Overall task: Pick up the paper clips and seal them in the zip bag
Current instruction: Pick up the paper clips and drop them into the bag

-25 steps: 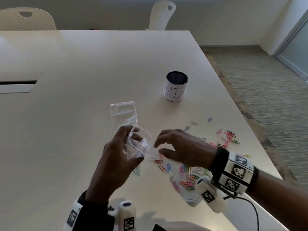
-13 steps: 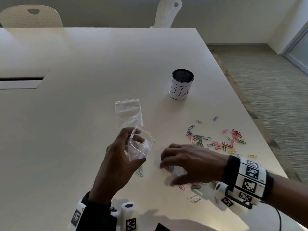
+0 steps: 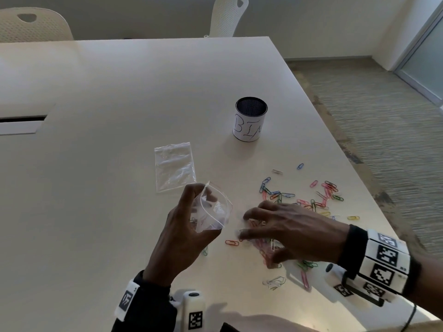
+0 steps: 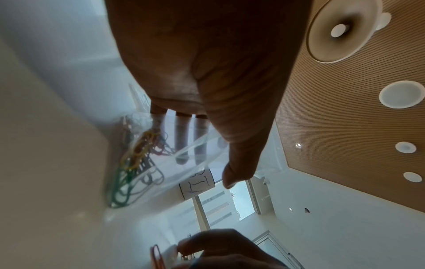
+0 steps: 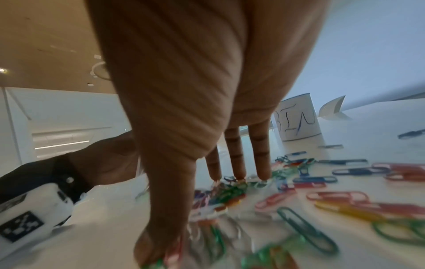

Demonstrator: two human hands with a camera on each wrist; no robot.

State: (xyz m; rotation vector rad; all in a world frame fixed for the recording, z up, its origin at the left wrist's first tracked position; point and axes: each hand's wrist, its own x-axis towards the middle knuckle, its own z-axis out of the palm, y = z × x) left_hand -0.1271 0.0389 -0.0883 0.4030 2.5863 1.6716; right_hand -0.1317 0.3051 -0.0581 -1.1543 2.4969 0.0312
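My left hand (image 3: 201, 202) holds a small clear zip bag (image 3: 215, 212) just above the table, its mouth held wide open and turned toward the right. The left wrist view shows several coloured clips lying in the bag (image 4: 138, 160), with my thumb (image 4: 239, 163) on its rim. Many coloured paper clips (image 3: 311, 200) lie scattered on the white table (image 3: 107, 212). My right hand (image 3: 257, 245) is spread palm-down over the nearest heap of clips (image 5: 230, 196), straight fingertips (image 5: 239, 174) and thumb touching them. It sits just right of the bag.
A second clear zip bag (image 3: 173, 166) lies flat behind my left hand. A black mesh cup labelled BIN (image 3: 250, 119) stands farther back. The table's right edge (image 3: 374, 200) runs close to the clips. Two chairs (image 3: 227, 15) stand at the far side.
My right hand has drawn back from the bag's mouth, toward me and to the right, and come down spread on the clip heap. The left hand still holds the bag open.
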